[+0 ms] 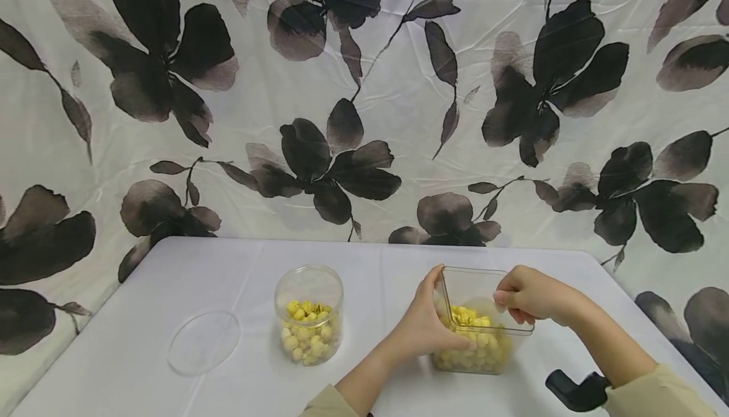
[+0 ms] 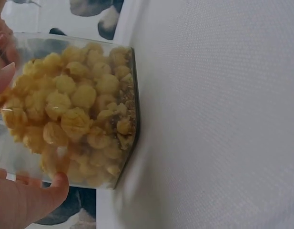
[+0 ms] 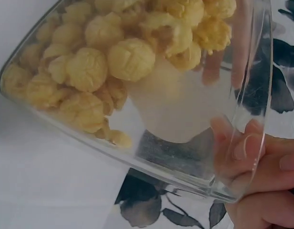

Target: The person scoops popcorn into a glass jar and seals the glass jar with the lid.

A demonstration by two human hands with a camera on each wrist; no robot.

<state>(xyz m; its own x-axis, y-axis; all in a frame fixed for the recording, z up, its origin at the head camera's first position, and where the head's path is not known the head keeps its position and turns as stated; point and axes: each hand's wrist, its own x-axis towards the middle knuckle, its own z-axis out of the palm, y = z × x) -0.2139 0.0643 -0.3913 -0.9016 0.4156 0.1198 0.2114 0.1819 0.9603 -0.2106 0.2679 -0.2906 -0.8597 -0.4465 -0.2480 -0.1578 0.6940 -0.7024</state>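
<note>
A clear square-rimmed container [image 1: 515,348] of yellow popcorn [image 2: 85,100] stands on the white table, tilted in both wrist views by the camera angle. My left hand [image 1: 424,328] grips its left side, with the thumb along the near wall. At the right part of the rim my right hand [image 1: 535,293] has curled fingers reaching inside. They pinch a translucent, whitish rounded piece [image 3: 170,107], which lies against the popcorn; its exact kind cannot be told. The right fingers [image 3: 242,148] show partly through the clear wall.
A round clear jar [image 1: 309,278], partly filled with popcorn, stands left of the container. Farther left a clear round lid [image 1: 205,342] lies flat on the table [image 1: 131,316]. A floral cloth [image 1: 364,88] hangs behind. A black device [image 1: 578,392] sits by the right wrist.
</note>
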